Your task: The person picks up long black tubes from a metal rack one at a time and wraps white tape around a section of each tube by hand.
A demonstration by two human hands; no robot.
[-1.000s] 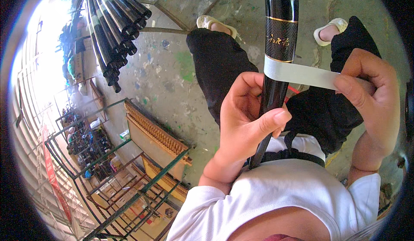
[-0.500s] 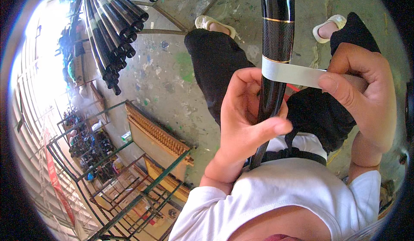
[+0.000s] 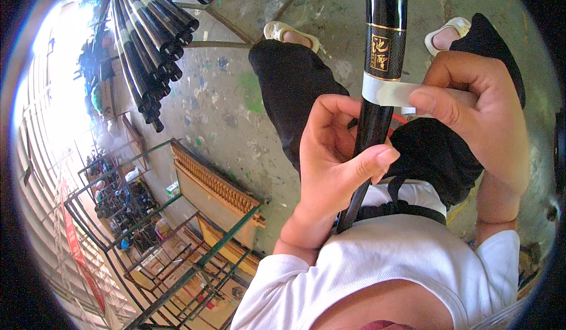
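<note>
head: left fingers [image 3: 375, 161] hold black tube [image 3: 372, 126] while right fingers [image 3: 433, 102], now closer, pinch white tape [image 3: 384, 93].

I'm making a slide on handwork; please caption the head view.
The left hand holds a black pole while the right hand pinches white tape lying across it.

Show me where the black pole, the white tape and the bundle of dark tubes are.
Black pole [image 3: 374, 127]: head view, on its glossy shaft just below the tape.
White tape [image 3: 388, 93]: head view, on the visible middle of the strip.
Bundle of dark tubes [image 3: 147, 42]: head view, on the tubes' sides, mid-bundle.
</note>
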